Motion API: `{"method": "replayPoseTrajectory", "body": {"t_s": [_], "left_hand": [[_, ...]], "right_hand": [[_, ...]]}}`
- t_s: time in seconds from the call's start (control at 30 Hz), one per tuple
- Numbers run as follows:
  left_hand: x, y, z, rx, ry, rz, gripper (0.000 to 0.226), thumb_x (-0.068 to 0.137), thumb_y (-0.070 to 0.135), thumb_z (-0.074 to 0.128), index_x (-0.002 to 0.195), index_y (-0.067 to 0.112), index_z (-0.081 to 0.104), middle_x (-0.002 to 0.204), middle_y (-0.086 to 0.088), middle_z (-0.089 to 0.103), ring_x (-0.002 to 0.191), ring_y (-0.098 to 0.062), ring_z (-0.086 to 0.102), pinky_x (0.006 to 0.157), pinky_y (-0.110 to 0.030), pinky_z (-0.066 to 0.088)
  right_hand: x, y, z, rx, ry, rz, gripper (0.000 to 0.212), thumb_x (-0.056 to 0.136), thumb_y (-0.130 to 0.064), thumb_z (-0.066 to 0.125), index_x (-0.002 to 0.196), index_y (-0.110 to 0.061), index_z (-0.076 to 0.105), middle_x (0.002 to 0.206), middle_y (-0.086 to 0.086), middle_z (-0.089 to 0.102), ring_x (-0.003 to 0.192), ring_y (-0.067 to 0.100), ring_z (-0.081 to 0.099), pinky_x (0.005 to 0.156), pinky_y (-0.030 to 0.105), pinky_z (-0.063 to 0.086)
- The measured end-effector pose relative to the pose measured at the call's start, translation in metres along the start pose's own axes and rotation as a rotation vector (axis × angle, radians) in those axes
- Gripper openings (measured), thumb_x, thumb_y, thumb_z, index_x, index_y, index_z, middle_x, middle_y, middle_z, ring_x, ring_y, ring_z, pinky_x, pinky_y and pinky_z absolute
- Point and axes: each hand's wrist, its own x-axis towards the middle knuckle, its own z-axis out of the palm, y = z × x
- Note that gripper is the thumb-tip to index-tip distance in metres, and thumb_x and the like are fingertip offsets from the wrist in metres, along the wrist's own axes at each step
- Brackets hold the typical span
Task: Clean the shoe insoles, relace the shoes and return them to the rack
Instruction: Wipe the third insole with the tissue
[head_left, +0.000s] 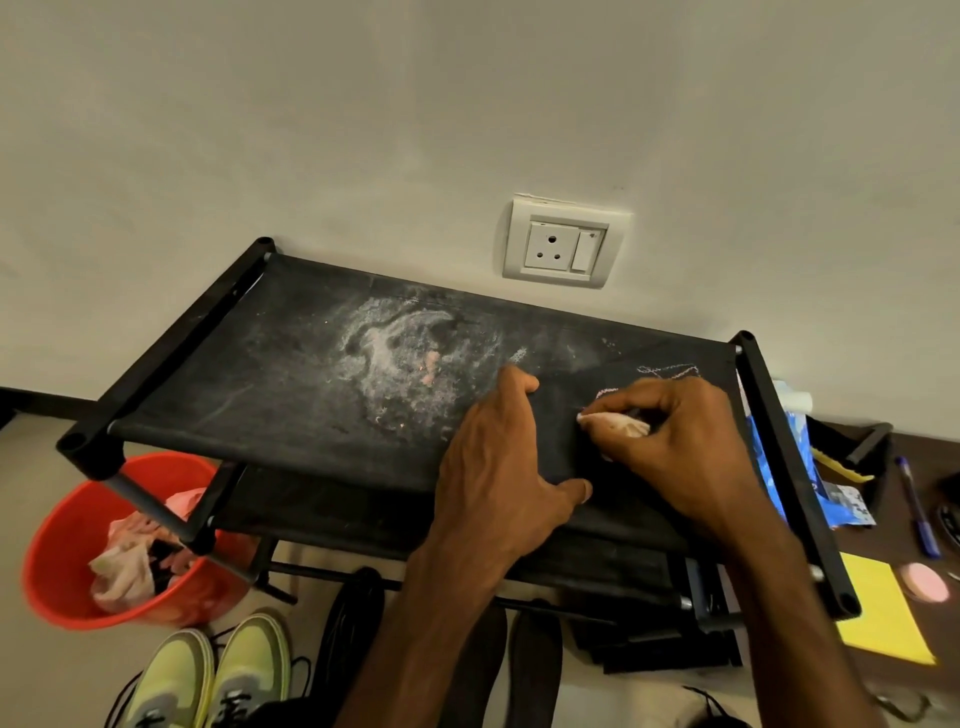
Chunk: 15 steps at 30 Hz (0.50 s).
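A black fabric shoe rack (249, 364) stands against the wall, its top shelf smeared with white dust (395, 353). My left hand (498, 467) rests flat on the shelf's right part, fingers spread. My right hand (675, 441) pinches a crumpled white tissue (623, 423) against the fabric just right of the left hand. A pair of yellow-green shoes (208, 675) with black laces sits on the floor at the bottom left. Dark insoles (353, 623) lie on the floor under my arms.
A red bucket (57, 561) with used tissues stands left of the rack. A wall socket (563, 241) is behind. At the right lie a blue packet (795, 467), a pen (917, 509), a yellow cloth (878, 613) and a pink pad (927, 582).
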Motion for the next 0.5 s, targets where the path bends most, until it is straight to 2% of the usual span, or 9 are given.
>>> {"method": "replayPoseTrajectory", "body": {"t_s": [0.1,0.17,0.27,0.33,0.43,0.5], "left_hand": [[0.0,0.001,0.0,0.011,0.002,0.003,0.091,0.065,0.048,0.091,0.132,0.03,0.032,0.131,0.01,0.05,0.118,-0.011,0.05,0.089,-0.022,0.037],[0.0,0.0,0.0,0.016,0.004,0.004,0.091,0.065,0.048,0.09,0.132,0.03,0.032,0.131,0.01,0.05,0.118,-0.011,0.05,0.089,-0.022,0.038],[0.0,-0.001,0.0,0.012,0.003,0.0,0.092,0.065,0.047,0.091,0.134,0.029,0.032,0.131,0.009,0.051,0.119,-0.012,0.051,0.09,-0.023,0.04],[0.0,0.0,0.0,0.01,0.001,0.004,0.093,0.065,0.047,0.09,0.135,0.029,0.032,0.132,0.009,0.052,0.119,-0.012,0.051,0.089,-0.022,0.038],[0.0,0.0,-0.001,0.018,0.004,0.011,0.092,0.066,0.048,0.09,0.134,0.03,0.032,0.132,0.011,0.05,0.119,-0.011,0.05,0.089,-0.022,0.036],[-0.001,0.001,0.0,0.019,0.001,0.012,0.091,0.066,0.049,0.09,0.134,0.031,0.031,0.133,0.011,0.049,0.12,-0.011,0.049,0.09,-0.022,0.036]], "right_hand": [[0.005,0.01,-0.001,-0.093,0.166,0.088,0.017,0.08,-0.043,0.075,0.091,-0.033,0.082,0.084,-0.018,0.075,0.078,0.002,0.07,0.073,0.039,0.063],[0.005,0.01,0.002,-0.115,0.209,0.075,0.017,0.081,-0.041,0.074,0.092,-0.031,0.082,0.085,-0.017,0.075,0.078,0.003,0.07,0.072,0.04,0.063],[0.002,-0.006,0.013,0.005,0.06,-0.052,0.008,0.083,-0.022,0.08,0.09,-0.026,0.082,0.084,-0.015,0.075,0.078,0.004,0.071,0.071,0.034,0.061],[0.001,-0.013,0.013,0.076,-0.022,-0.068,0.01,0.083,-0.02,0.081,0.091,-0.025,0.082,0.086,-0.014,0.076,0.08,0.004,0.072,0.071,0.032,0.061],[0.008,0.001,0.006,-0.039,0.137,0.019,0.007,0.084,-0.035,0.078,0.089,-0.032,0.081,0.085,-0.018,0.075,0.081,0.003,0.071,0.074,0.039,0.062],[0.012,0.011,-0.001,-0.114,0.26,0.125,0.007,0.083,-0.037,0.076,0.088,-0.034,0.08,0.083,-0.019,0.074,0.079,0.002,0.069,0.076,0.043,0.062]]}}
